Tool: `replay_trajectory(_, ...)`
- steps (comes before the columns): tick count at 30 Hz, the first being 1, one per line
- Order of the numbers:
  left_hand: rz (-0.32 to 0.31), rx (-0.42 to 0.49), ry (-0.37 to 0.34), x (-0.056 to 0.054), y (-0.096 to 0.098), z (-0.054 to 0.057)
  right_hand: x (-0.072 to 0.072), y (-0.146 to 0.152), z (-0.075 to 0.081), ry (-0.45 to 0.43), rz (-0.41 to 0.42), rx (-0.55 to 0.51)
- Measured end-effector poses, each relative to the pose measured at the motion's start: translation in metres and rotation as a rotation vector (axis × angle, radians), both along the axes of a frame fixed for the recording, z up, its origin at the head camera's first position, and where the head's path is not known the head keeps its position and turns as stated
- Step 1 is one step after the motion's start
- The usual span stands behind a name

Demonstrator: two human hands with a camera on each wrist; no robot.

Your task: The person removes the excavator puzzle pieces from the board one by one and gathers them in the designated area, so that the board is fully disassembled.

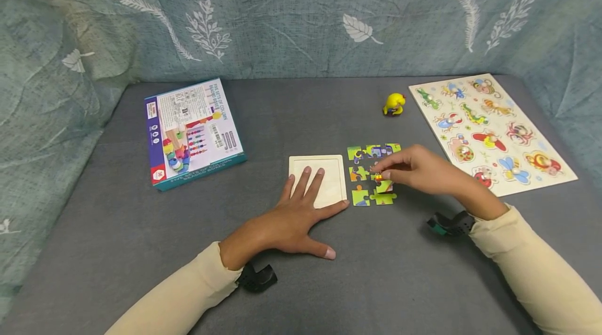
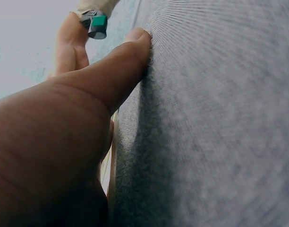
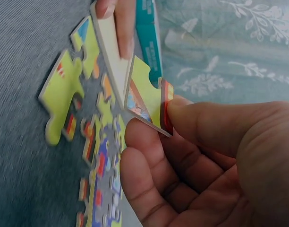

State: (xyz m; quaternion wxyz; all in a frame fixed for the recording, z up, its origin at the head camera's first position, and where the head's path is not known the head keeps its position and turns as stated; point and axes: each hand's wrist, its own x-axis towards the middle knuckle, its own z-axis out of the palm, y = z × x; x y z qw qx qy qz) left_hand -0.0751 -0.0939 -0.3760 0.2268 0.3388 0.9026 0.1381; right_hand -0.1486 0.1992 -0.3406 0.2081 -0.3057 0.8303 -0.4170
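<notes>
My right hand (image 1: 423,170) pinches a jigsaw piece (image 3: 143,85) between thumb and fingers, above the other pieces. The piece is lime green with a red and yellow edge, tilted up in the right wrist view. Several more jigsaw pieces (image 1: 361,198), green, blue and orange, lie in loose rows under and beside that hand. To their left is a pale square wooden puzzle tray (image 1: 335,160) with a raised rim. My left hand (image 1: 291,225) lies palm down with fingers spread over the tray, thumb out on the cloth. The left wrist view shows mostly its thumb (image 2: 121,66).
A boxed bead set (image 1: 195,134) lies at the left. On the right is a large wooden insect puzzle board (image 1: 498,136), close to my right forearm. A small yellow toy (image 1: 394,104) stands behind the pieces. Leaf-patterned fabric (image 1: 291,21) hangs along the back of the grey surface.
</notes>
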Motion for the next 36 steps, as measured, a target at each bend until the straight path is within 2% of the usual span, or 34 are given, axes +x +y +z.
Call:
replay_trajectory(7, 0.005, -0.022, -0.001, 0.000, 0.002, 0.000, 0.003, 0.012, -0.005, -0.065, -0.027, -0.053)
replay_trajectory(12, 0.005, -0.013, 0.010, 0.000, 0.003, -0.001, 0.008, 0.020, -0.005, -0.045, -0.082, 0.004)
replay_trajectory(21, 0.006, -0.011, 0.017, 0.001, 0.001, -0.001, 0.011, 0.032, -0.007, -0.004, -0.100, 0.053)
replay_trajectory(30, 0.006, -0.022, 0.011, 0.000, 0.001, 0.000, 0.012, 0.040, -0.012, -0.077, -0.135, 0.100)
replay_trajectory(36, 0.003, -0.021, 0.019, 0.000, 0.000, 0.000, 0.013, 0.040, -0.013, -0.069, -0.143, 0.117)
